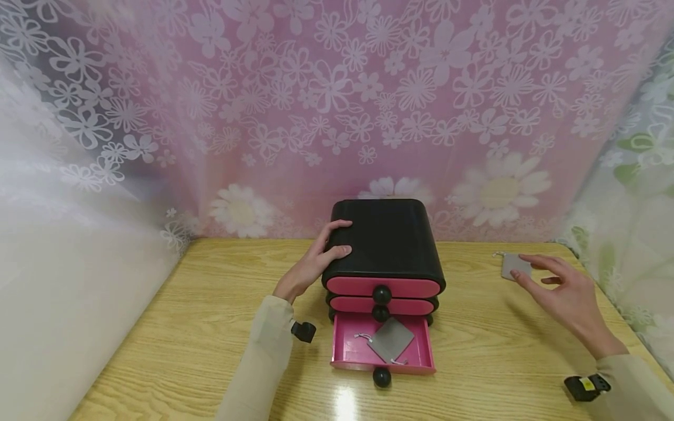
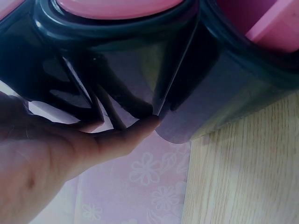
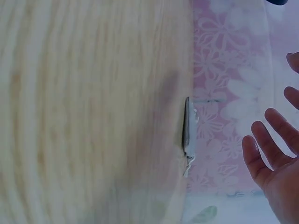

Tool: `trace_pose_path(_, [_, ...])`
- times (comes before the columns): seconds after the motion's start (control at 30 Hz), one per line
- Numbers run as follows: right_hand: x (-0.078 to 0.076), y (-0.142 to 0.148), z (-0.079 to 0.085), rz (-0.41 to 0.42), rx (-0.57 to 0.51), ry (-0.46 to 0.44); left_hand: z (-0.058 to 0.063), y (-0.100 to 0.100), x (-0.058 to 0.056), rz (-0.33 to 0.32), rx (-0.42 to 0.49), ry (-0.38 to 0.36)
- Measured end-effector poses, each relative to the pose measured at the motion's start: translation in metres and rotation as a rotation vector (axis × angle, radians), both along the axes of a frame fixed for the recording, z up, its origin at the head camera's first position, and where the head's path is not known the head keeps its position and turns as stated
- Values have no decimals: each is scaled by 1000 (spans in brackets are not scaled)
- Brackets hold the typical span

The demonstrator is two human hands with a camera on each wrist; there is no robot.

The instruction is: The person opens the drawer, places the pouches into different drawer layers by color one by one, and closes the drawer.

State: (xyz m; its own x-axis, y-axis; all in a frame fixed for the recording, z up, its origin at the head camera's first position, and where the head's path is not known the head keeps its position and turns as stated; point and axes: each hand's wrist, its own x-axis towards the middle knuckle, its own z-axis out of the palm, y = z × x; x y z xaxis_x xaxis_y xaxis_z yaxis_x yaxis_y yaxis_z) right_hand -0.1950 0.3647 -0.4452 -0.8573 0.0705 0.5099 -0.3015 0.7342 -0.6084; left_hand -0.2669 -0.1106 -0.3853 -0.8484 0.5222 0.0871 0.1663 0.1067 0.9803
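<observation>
A black drawer unit (image 1: 384, 240) with pink drawer fronts stands on the table. My left hand (image 1: 310, 257) rests against its left edge, thumb and a finger extended over the top. In the left wrist view, that hand (image 2: 70, 149) touches the glossy side with fairly straight fingers. The bottom drawer (image 1: 342, 345) is pulled out, and a grey drawstring pouch (image 1: 391, 340) lies in it. At the right, my right hand (image 1: 568, 292) hovers by a second grey pouch (image 1: 509, 266). In the right wrist view, its fingers are spread, apart from that pouch (image 3: 189, 128).
The upper two drawers, the top one (image 1: 353, 286) and the middle one (image 1: 353, 304), are closed and have round black knobs. A wood-grain table (image 1: 226, 304) carries everything. Flowered curtains (image 1: 316, 117) hang behind it and on both sides.
</observation>
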Motion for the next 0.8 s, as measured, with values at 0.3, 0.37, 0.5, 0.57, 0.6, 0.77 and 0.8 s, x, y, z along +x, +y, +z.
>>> trace_pose_path(0.3, [-13,14,-5,-22,42,-109,0,0,-1,6,-1,-4])
trace_pose_path(0.37, [-16,17,-6,-19,54,-139,0,0,-1,6,-2,-3])
trace_pose_path(0.5, [-21,23,-9,-9,75,-206,0,0,-1,7,-2,-1])
trace_pose_path(0.57, [-23,27,-11,-9,80,-237,0,1,-1,8,-4,-1])
trace_pose_path(0.6, [-24,28,-11,-9,84,-250,0,1,-1,7,-6,0])
trace_pose_path(0.77, [-30,33,-13,-2,109,-293,0,1,-1,6,-6,-3])
trace_pose_path(0.8, [-31,34,-14,1,114,-297,0,1,-1,7,-4,-6])
